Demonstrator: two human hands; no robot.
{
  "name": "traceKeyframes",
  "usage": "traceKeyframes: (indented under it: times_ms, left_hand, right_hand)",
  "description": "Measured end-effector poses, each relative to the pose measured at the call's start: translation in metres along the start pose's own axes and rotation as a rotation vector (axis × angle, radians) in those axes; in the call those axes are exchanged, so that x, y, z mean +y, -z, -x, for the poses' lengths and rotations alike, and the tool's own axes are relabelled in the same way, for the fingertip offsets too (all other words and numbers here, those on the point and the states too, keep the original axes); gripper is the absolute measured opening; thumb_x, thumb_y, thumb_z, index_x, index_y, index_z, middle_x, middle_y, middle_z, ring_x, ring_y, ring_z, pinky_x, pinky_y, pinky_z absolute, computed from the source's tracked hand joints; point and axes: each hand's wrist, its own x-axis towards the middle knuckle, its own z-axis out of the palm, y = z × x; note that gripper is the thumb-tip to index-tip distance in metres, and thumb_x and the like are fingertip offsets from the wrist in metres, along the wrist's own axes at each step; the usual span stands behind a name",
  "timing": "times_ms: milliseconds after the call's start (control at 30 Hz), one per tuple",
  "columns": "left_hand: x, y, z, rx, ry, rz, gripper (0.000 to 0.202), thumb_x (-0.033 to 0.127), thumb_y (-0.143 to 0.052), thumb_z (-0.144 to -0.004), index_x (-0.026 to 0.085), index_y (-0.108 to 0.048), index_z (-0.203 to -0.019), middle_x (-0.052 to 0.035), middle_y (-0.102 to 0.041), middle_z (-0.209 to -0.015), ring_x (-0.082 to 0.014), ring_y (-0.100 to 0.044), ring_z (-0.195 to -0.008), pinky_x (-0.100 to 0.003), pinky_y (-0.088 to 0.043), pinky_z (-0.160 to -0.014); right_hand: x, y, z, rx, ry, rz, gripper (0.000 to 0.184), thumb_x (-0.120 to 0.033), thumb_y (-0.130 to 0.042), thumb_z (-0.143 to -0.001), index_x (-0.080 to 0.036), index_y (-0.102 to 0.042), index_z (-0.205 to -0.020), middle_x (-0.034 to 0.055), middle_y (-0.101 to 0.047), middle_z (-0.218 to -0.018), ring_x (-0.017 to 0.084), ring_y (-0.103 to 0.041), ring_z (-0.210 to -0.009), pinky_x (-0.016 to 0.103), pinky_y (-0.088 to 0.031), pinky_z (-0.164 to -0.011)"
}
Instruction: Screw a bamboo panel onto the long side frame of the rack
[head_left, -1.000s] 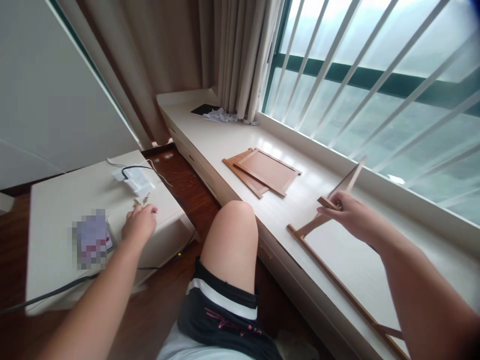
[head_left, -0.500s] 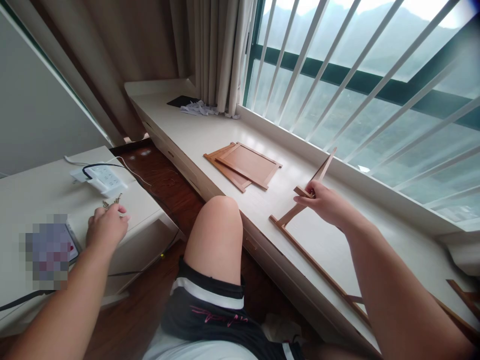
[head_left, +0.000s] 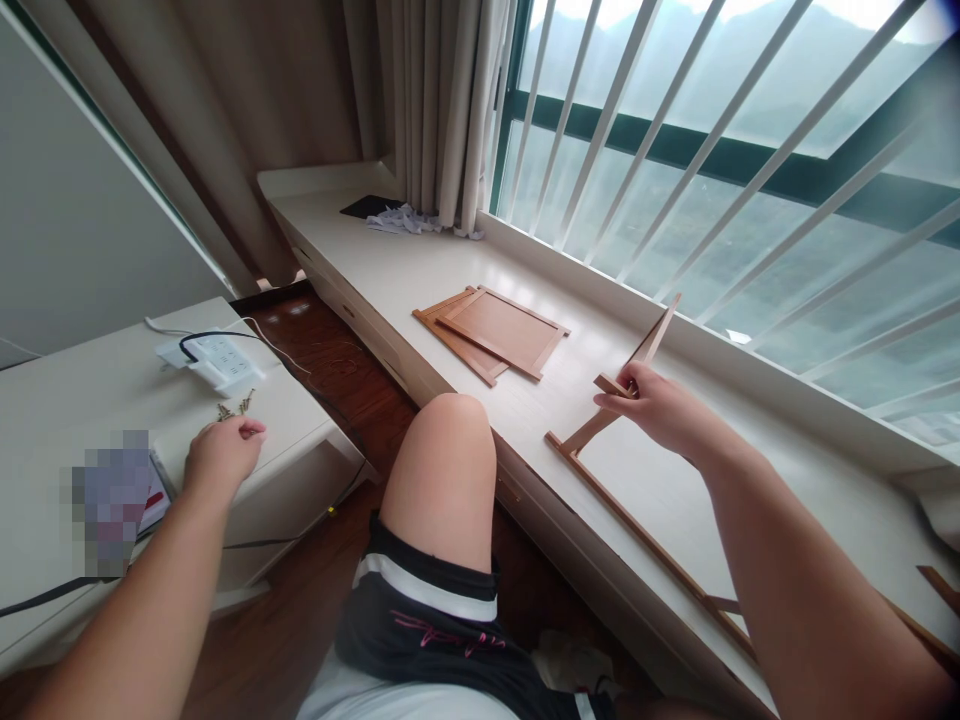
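**Head view: right hand (head_left: 660, 405) on wooden frame (head_left: 637, 529), left hand (head_left: 225, 455) by screws (head_left: 246, 402)**

Right fingers clamped round the frame's upper end, probably to steady it on the window ledge (head_left: 525, 430). Screws sit on the desk (head_left: 292, 410), handy for the left; its fingers curl, can't tell if one's inside. Panels (head_left: 517, 335) lie flat beyond the frame.

"What colour is the wooden frame (head_left: 637, 528) along the window ledge's (head_left: 555, 405) near edge?"
"Plain mid-brown. The two framed panels (head_left: 517, 335) are more orange-brown."
"And the screws (head_left: 246, 402) toward the table's (head_left: 45, 410) right edge?"
"Brassy, near an all-white power strip (head_left: 229, 365); the table's white too."
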Motion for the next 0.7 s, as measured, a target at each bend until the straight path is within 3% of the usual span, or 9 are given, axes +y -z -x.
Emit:
traceKeyframes:
  times_ms: [233,433,600,700]
  left_hand:
    - [0.003,0.011,0.008,-0.036,0.025,0.148,0.024,0.033,-0.063,-0.063,0.023,-0.072,-0.083,-0.0014,-0.069,-0.081,-0.0218,-0.058,-0.075,-0.029,-0.043,-0.075]
    - [0.008,0.017,0.011,-0.006,0.108,0.112,0.019,0.030,-0.061,-0.058,0.027,-0.070,-0.074,0.0027,-0.070,-0.074,-0.0222,-0.057,-0.070,-0.030,-0.045,-0.076]
    - [0.019,0.028,0.019,0.065,0.076,0.097,0.027,0.030,-0.055,-0.060,0.028,-0.068,-0.084,0.0023,-0.069,-0.080,-0.0221,-0.059,-0.075,-0.030,-0.047,-0.081]
    - [0.037,0.040,0.029,0.175,-0.022,0.122,0.030,0.032,-0.052,-0.065,0.029,-0.070,-0.088,0.0016,-0.066,-0.082,-0.0219,-0.060,-0.079,-0.032,-0.048,-0.085]
  right_hand:
    - [-0.002,0.001,-0.001,-0.006,-0.008,0.003,0.039,-0.061,-0.057,-0.079,-0.024,-0.048,-0.086,0.0005,-0.059,-0.069,0.018,-0.050,-0.060,0.029,-0.030,-0.054]
    - [-0.005,0.003,0.002,0.008,0.016,-0.017,0.037,-0.059,-0.058,-0.078,-0.024,-0.048,-0.087,0.0009,-0.060,-0.072,0.018,-0.050,-0.060,0.029,-0.030,-0.054]
    - [-0.005,0.003,0.001,0.012,0.012,-0.008,0.035,-0.054,-0.061,-0.077,-0.024,-0.048,-0.089,0.0015,-0.062,-0.077,0.018,-0.051,-0.062,0.029,-0.031,-0.055]
    - [-0.007,0.003,0.001,0.010,-0.001,0.008,0.034,-0.050,-0.064,-0.074,-0.025,-0.047,-0.090,0.0009,-0.062,-0.078,0.019,-0.053,-0.065,0.029,-0.032,-0.055]
